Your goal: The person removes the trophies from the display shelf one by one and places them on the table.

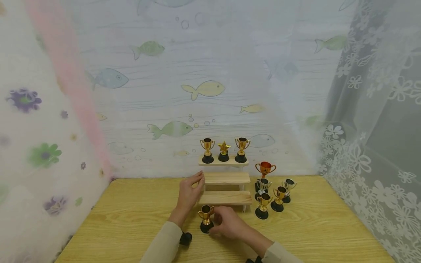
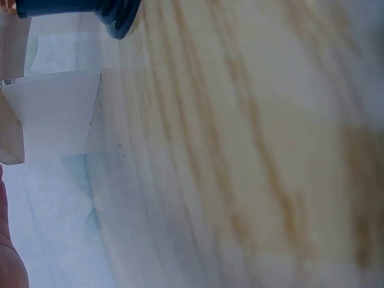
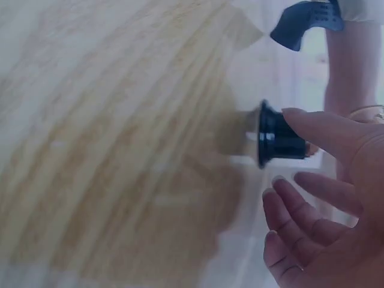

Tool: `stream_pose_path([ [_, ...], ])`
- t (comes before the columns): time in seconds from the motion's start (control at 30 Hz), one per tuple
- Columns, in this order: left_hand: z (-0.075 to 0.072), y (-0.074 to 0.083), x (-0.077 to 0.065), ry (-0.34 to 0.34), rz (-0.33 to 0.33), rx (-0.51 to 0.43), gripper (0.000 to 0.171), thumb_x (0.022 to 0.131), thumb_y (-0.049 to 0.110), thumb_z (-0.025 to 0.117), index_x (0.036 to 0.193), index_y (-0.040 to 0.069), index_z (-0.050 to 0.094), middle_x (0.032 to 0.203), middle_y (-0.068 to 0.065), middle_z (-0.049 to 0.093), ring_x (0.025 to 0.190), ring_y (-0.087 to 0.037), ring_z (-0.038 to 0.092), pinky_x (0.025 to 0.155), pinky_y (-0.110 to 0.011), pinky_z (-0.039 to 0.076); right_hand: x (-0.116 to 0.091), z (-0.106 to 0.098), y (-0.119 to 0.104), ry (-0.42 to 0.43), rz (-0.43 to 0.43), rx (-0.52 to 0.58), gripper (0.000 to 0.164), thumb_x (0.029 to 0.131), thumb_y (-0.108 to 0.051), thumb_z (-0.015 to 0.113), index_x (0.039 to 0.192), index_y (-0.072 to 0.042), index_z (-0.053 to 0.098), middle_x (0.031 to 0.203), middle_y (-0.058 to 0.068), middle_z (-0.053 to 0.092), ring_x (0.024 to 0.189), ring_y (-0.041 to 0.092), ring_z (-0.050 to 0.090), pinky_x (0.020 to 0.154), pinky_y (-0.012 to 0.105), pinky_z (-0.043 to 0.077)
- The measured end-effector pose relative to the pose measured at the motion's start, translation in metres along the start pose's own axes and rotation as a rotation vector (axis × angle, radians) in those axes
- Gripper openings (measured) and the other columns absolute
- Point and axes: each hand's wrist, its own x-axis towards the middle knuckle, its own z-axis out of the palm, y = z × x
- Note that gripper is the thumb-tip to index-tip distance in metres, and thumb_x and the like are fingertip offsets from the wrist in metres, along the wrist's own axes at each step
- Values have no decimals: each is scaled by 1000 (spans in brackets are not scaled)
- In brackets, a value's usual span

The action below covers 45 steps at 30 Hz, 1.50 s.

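In the head view, my left hand (image 1: 188, 190) is at the left end of a three-step wooden display stand (image 1: 226, 178), with its fingers extended along the middle step. Only an edge of that hand (image 2: 11, 264) shows in the left wrist view. A small gold trophy cup (image 1: 206, 215) with a black base stands upright in front of the stand. My right hand (image 1: 228, 222) is at its right side, index fingertip by the cup's handle and thumb by the base. In the right wrist view, the thumb overlaps the black base (image 3: 279, 138), while the other fingers are spread apart from it.
On the top step stand a gold cup (image 1: 207, 149), a star trophy (image 1: 224, 150) and another gold cup (image 1: 242, 149). Right of the stand are a red-topped trophy (image 1: 265, 168), silver cups (image 1: 288, 188) and gold cups (image 1: 279, 199). A fish-patterned curtain (image 1: 210, 109) hangs behind the table (image 1: 138, 212).
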Motion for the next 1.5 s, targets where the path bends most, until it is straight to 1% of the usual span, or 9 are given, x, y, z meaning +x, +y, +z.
stream_pose_path([
  [0.17, 0, -2, -1, -5, -9, 1, 24, 98, 15, 70, 118, 1, 76, 128, -9, 70, 115, -29, 69, 99, -48, 54, -7, -12, -7, 2, -15, -20, 37, 79, -16, 88, 111, -12, 71, 96, 4, 66, 83, 17, 61, 70, 28, 49],
  [0.27, 1, -3, -1, -5, -10, -2, 24, 98, 15, 70, 118, 1, 76, 127, -9, 70, 116, -29, 69, 98, -48, 54, -12, -20, -12, 13, -25, -26, 41, 81, -15, 87, 118, -9, 71, 102, 7, 67, 88, 21, 62, 73, 30, 51],
  [0.43, 0, -2, -1, -4, -16, -3, 25, 98, 15, 70, 118, 0, 76, 128, -9, 70, 115, -29, 69, 98, -48, 54, -19, -34, -18, 62, -25, -44, 46, 82, -15, 86, 123, -3, 69, 107, 8, 67, 93, 27, 63, 80, 40, 56],
  [0.5, 0, -1, -1, -7, -23, -3, 25, 98, 15, 70, 118, 0, 76, 128, -10, 70, 115, -29, 69, 99, -47, 54, -21, -38, -20, 71, -18, -44, 46, 83, -16, 86, 123, -2, 68, 109, 9, 67, 96, 29, 64, 84, 46, 56],
  [0.83, -1, 0, -1, -15, -24, -7, 24, 99, 15, 69, 116, 0, 76, 127, -10, 71, 115, -29, 69, 98, -48, 54, -29, -61, -25, 98, 50, -13, 54, 86, -27, 84, 131, -3, 64, 117, 14, 65, 107, 33, 61, 90, 56, 52],
  [0.97, 0, -2, 0, -16, -28, -4, 25, 99, 16, 69, 117, 1, 76, 128, -10, 70, 115, -28, 69, 98, -48, 54, -30, -74, -29, 155, 48, -32, 53, 88, -28, 83, 131, -6, 64, 120, 11, 65, 107, 33, 61, 88, 52, 52],
  [1.13, 0, -1, 1, -9, -17, -14, 25, 99, 15, 69, 117, -1, 76, 128, -11, 70, 115, -29, 70, 98, -48, 55, -30, -92, -34, 251, 63, -44, 54, 89, -27, 81, 135, -6, 62, 125, 8, 64, 111, 31, 60, 92, 50, 50],
  [1.37, -1, 0, 1, -19, -30, -12, 25, 99, 15, 69, 117, -1, 76, 128, -12, 70, 115, -29, 69, 98, -48, 54, -24, -115, -32, 354, 105, -21, 65, 91, -24, 79, 145, -1, 51, 134, 18, 58, 120, 37, 56, 99, 56, 48],
  [1.5, -1, 0, 1, -26, -37, -16, 27, 99, 15, 69, 118, -3, 75, 128, -12, 70, 116, -30, 69, 99, -48, 54, -16, -128, -29, 393, 142, 26, 70, 93, -22, 76, 149, 3, 41, 143, 24, 48, 129, 42, 47, 108, 60, 41],
])
